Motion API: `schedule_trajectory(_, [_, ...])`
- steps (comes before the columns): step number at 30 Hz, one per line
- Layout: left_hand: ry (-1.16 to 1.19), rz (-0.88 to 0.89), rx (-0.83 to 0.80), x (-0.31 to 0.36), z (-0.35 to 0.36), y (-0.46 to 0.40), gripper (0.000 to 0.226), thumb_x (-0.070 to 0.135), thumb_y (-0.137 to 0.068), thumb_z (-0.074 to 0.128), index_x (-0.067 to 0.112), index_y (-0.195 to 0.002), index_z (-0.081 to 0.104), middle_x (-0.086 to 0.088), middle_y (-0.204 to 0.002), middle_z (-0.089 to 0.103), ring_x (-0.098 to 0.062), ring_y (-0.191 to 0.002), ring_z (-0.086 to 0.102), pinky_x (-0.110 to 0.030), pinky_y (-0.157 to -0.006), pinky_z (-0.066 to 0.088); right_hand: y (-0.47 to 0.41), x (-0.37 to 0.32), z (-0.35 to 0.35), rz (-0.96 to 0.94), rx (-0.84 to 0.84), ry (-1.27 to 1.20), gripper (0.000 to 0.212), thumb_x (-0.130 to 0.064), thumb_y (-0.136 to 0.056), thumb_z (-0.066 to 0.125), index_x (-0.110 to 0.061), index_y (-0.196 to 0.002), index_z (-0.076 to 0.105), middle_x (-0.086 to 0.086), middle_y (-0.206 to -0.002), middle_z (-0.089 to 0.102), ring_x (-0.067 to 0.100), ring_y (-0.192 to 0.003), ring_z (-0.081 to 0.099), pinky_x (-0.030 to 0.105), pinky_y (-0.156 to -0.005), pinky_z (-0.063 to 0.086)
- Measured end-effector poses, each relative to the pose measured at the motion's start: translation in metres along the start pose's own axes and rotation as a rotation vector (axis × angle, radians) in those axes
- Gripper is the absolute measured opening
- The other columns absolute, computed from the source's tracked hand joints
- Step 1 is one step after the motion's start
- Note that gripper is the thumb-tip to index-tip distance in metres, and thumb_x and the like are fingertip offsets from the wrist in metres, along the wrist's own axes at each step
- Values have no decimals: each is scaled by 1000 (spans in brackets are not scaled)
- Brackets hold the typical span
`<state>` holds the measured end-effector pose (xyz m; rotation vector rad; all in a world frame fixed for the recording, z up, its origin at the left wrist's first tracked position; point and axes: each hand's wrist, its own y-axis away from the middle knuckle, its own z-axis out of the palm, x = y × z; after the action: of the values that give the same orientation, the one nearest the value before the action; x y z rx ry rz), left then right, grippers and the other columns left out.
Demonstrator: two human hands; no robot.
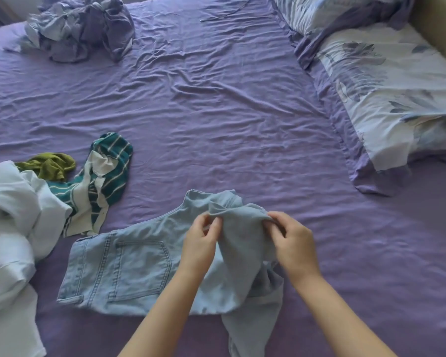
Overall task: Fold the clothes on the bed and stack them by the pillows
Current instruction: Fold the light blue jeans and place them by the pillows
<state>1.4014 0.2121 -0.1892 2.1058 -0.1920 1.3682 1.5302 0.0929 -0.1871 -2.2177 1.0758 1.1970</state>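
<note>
Surveying from largest to smallest, we record the following.

Bed: we find it covered by a creased purple sheet, which carries every item listed below.

Pillows: we note floral cases, pale with purple borders, at the far right of the bed. No folded stack lies beside them; we judge the task to be at an early stage.

White clothes: heaped loosely at the left edge, unfolded.

Crumpled bedding: bunched at the far left corner, well apart from the work.

Jeans: pale denim, waistband to the left, back pocket up, lying flat near the front edge. The legs run rightward and one part trails off towards us.

Striped garment: teal and white, crumpled, just beyond the jeans and touching the white heap.

Green garment: olive, bunched, between the heap and the striped piece.

Left hand: we see its fingers pinching a raised bunch of jeans leg.

Right hand: likewise pinching the same bunch, close beside the left.

Step in hand: we judge this to be straightening the leg before the fold.

Recommendation: we advise spreading both hands apart along the hem, pulling the cloth taut, laying leg on leg with seams aligned, then smoothing flat before folding towards the waistband.

Room: we see a beige strip beyond the pillows; we cannot tell what it is.
</note>
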Motion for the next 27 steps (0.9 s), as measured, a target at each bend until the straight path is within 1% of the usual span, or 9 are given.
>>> schedule_trajectory(3, [108,-37,45,4,-26,-1,47,35,-94,51,24,-139,41,1,-131,53,-13,-119,52,-37,-103,42,15,-44,39,-103,-40,-161,19,-9,-86,64,-15,-102,71,-5,-103,71,3,-95,62,17,-88,46])
schedule_trajectory(5, [182,-32,95,4,-52,-1,47,38,-93,52,22,-136,44,2,-134,52,-7,-118,51,-27,-101,41,29,-63,66,-164,-122,-173,22,-10,-89,59,-11,-110,68,0,-112,68,9,-105,61,21,-96,43])
schedule_trajectory(8, [133,-84,106,-12,-88,0,76,55,-73,65,24,-138,42,5,-130,50,-6,-116,50,-22,-90,40,48,-73,104,-267,-373,-28,38,-9,-94,47,-15,-131,53,-1,-137,52,15,-132,41,30,-107,33])
schedule_trajectory(10, [29,-117,114,-30,-102,0,70,37,-76,74,26,-138,42,2,-125,49,-13,-115,51,-30,-91,46,60,-68,126,-324,-548,233,53,-13,-92,41,-25,-144,32,-12,-151,30,15,-143,15,36,-106,27])
schedule_trajectory(13, [-5,-171,161,-60,-109,-4,47,4,-84,66,17,-127,51,-12,-117,57,-24,-101,60,-48,-91,52,75,-60,140,-353,-679,634,66,-20,-90,46,-29,-147,14,-3,-158,7,30,-144,-7,49,-109,18])
schedule_trajectory(14, [-18,-182,168,-68,-109,-6,43,0,-84,63,13,-123,54,-12,-112,59,-25,-96,61,-49,-90,52,78,-60,139,-361,-681,724,71,-23,-87,54,-30,-147,17,2,-158,8,34,-144,-5,54,-109,17])
schedule_trajectory(18, [-68,-153,195,-87,-114,-11,39,0,-83,64,20,-116,62,-3,-96,60,-16,-84,59,-32,-77,52,84,-43,129,-406,-595,856,76,-39,-50,84,-30,-121,62,8,-131,57,32,-125,49,61,-93,42])
schedule_trajectory(22, [-62,-27,264,-75,-138,-11,31,3,-84,65,33,-93,67,7,-87,67,-12,-79,61,-22,-74,49,83,-28,129,-521,-602,845,69,-57,-63,75,-32,-125,59,-1,-126,62,26,-121,54,54,-91,47])
schedule_trajectory(27, [-252,48,333,-59,-179,-13,13,13,-82,70,25,-86,73,-7,-92,70,-22,-86,64,-40,-86,51,70,-25,154,-364,-800,578,63,-64,-90,20,-41,-146,1,-11,-158,1,21,-144,-12,49,-114,-7])
